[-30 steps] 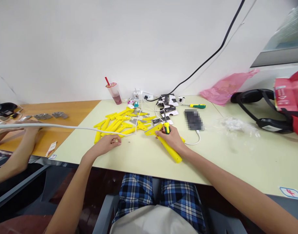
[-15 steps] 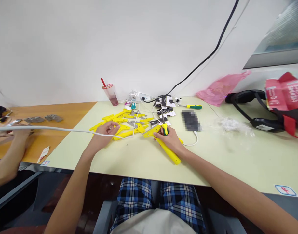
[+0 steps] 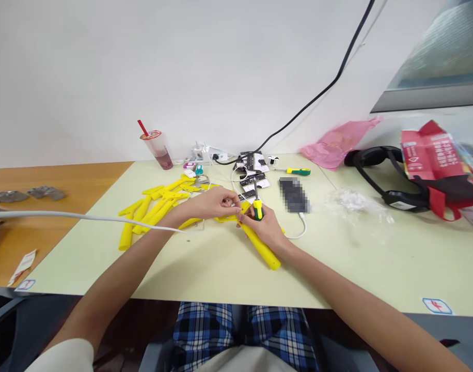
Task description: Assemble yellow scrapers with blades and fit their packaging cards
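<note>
Yellow tool (image 3: 263, 250), screwdriver (image 3: 258, 211) clamped in right hand (image 3: 268, 230); left hand (image 3: 213, 203) arched at tool's far end, grip unclear.

Person's wearing a pale top (image 3: 246, 360), lower part showing off-wht at bottom ctr.; short L sleeve (image 3: 68, 357) showing plain wht, its edge ending above the elbow; plaid bottoms (image 3: 205, 328) covering both thighs, thin wht lines crossing blue & blk blocks into sm. squares; forearms, L hand (image 3: 212, 202) & R hand (image 3: 266, 228) all going bare.
</note>
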`<action>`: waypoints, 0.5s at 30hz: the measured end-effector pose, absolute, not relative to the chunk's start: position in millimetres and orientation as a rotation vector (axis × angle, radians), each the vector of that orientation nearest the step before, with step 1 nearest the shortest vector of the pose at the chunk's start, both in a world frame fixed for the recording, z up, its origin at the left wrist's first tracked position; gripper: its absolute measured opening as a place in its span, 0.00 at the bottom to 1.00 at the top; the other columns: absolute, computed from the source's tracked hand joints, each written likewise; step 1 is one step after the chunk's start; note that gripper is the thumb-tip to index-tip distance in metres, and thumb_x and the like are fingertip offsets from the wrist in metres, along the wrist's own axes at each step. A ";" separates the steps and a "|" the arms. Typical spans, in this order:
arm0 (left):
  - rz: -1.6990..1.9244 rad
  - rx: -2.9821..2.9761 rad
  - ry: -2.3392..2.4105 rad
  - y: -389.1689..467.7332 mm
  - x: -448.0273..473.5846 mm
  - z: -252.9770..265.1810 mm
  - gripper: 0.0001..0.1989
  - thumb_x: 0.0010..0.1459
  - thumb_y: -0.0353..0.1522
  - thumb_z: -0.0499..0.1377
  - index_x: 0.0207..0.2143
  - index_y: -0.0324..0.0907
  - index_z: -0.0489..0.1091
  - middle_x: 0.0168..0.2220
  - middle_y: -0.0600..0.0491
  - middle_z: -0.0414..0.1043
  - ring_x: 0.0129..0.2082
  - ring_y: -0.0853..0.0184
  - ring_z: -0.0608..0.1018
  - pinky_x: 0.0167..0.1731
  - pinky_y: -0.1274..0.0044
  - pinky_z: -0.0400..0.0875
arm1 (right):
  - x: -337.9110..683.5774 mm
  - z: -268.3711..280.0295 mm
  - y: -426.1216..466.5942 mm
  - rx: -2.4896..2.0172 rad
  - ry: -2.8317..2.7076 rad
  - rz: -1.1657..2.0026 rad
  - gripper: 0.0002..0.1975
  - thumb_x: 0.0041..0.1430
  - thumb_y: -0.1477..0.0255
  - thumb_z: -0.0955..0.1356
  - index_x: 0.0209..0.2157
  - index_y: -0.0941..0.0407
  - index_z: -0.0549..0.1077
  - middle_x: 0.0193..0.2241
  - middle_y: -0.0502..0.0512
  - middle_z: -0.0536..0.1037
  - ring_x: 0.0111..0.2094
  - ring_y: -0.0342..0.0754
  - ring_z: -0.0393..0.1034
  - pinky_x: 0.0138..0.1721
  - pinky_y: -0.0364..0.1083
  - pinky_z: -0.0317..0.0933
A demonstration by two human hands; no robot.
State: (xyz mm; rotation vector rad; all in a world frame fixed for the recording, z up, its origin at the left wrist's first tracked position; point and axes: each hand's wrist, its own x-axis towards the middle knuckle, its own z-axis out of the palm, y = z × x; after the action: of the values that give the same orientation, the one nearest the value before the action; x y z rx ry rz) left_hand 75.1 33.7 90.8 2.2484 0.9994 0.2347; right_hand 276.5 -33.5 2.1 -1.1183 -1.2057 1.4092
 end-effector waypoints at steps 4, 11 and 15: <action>0.255 2.224 1.027 34.4 73.5 84.7 0.15 0.64 0.44 0.63 0.38 0.42 0.79 0.23 0.59 0.59 0.24 0.70 0.60 0.27 0.74 0.49 | 276.1 2.6 -33.9 -1.150 -1.206 1.433 0.25 0.50 0.57 0.82 0.33 0.49 0.66 0.30 0.50 0.80 0.38 0.60 0.84 0.25 0.49 0.75; 0.343 2.120 0.974 39.6 73.8 71.8 0.16 0.62 0.46 0.66 0.37 0.42 0.78 0.22 0.60 0.56 0.24 0.71 0.58 0.27 0.75 0.50 | 276.2 0.2 -34.5 -1.147 -1.203 1.445 0.24 0.52 0.58 0.81 0.34 0.49 0.65 0.30 0.50 0.79 0.36 0.59 0.83 0.25 0.49 0.75; 0.352 2.000 0.943 47.7 72.3 64.0 0.17 0.58 0.46 0.69 0.39 0.42 0.76 0.24 0.60 0.55 0.24 0.71 0.58 0.27 0.76 0.50 | 276.3 -0.7 -33.8 -1.163 -1.223 1.416 0.24 0.51 0.59 0.81 0.34 0.49 0.64 0.30 0.50 0.79 0.35 0.59 0.83 0.25 0.50 0.74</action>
State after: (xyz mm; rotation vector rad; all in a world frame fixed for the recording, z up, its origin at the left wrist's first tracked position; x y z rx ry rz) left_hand 72.3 47.7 64.0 1.9996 0.9427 0.3520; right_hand 276.3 -33.8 -0.7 -1.1625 -1.2230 1.4160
